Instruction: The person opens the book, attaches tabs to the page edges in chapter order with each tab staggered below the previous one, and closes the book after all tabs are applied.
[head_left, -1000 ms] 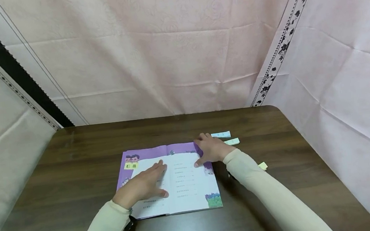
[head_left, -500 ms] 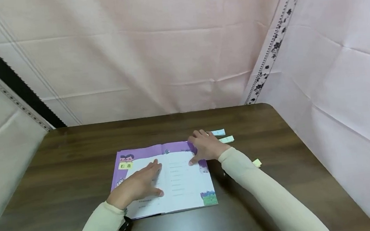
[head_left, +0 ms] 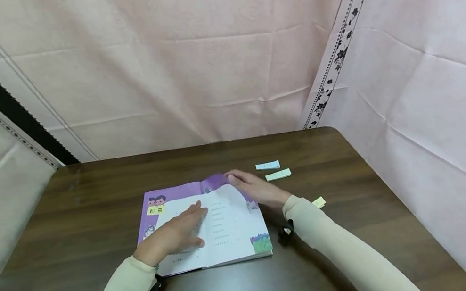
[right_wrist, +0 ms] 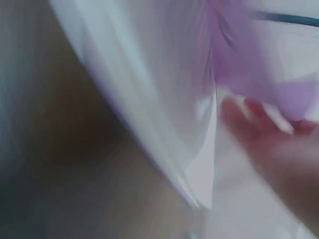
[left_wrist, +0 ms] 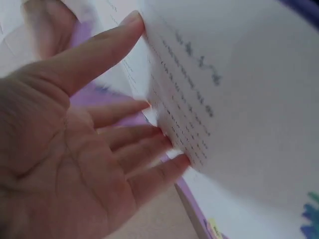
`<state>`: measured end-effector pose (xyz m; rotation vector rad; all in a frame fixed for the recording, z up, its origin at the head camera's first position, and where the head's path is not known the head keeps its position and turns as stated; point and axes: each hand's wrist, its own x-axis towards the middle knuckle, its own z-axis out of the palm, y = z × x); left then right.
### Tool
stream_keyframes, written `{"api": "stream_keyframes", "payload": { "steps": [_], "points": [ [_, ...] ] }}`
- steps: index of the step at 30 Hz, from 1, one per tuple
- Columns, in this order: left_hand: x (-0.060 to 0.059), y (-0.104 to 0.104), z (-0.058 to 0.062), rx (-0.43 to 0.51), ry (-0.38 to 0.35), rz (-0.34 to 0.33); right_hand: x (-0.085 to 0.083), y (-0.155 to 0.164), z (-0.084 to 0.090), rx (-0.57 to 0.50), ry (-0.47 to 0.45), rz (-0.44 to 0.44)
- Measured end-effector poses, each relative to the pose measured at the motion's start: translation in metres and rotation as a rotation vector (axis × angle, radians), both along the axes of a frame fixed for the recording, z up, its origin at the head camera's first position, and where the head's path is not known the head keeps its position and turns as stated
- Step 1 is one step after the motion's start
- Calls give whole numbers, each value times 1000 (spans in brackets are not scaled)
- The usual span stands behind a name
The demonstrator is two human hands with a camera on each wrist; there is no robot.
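An open book [head_left: 226, 241] with purple-bordered white pages lies on a dark wooden table [head_left: 92, 188]. My left hand [head_left: 174, 234] rests flat on the left page, fingers straight. In the left wrist view the fingertips of that hand [left_wrist: 99, 139] touch a printed page [left_wrist: 239, 99]. My right hand [head_left: 255, 190] holds the upper right corner of the right page [head_left: 230, 202], which curls up off the book. The right wrist view is blurred; it shows my right hand's fingertips [right_wrist: 269, 124] against the lifted page [right_wrist: 149, 114].
Two pale paper slips [head_left: 267, 165] [head_left: 278, 175] lie on the table beyond the book's right corner. A small yellow slip [head_left: 318, 202] lies by my right sleeve. Pink cloth walls close the back and the right side.
My right hand has shifted to the right page's top corner and raised it, so the page now curls upward. My left hand has stayed on the left page.
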<state>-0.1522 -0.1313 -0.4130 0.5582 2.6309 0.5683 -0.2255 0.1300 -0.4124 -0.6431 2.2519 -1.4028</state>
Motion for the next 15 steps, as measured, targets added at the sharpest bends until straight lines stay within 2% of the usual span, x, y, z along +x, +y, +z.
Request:
{"api": "stream_keyframes", "payload": {
  "steps": [2,3,4,5,7,10,12,15],
  "points": [
    [0,-2,-1,33,4,-66,13,-3,-1,-88,-157,92],
    [-1,-2,-2,56,5,-94,20,-4,-3,-110,-205,135],
    [-1,-3,-3,91,-1,-108,26,-4,-6,-111,-233,172],
    [-2,-4,-4,137,-12,-106,32,-5,-8,-89,-223,204],
    [-2,-6,-6,250,-51,-50,42,-7,-12,-20,-184,253],
    [-4,-11,-5,455,-147,82,53,-15,-16,108,-85,329],
    [-4,-16,-1,586,-232,181,57,-21,-16,192,-16,385],
    [-6,-27,8,749,-333,287,62,-29,-15,288,69,444]
  ]
}}
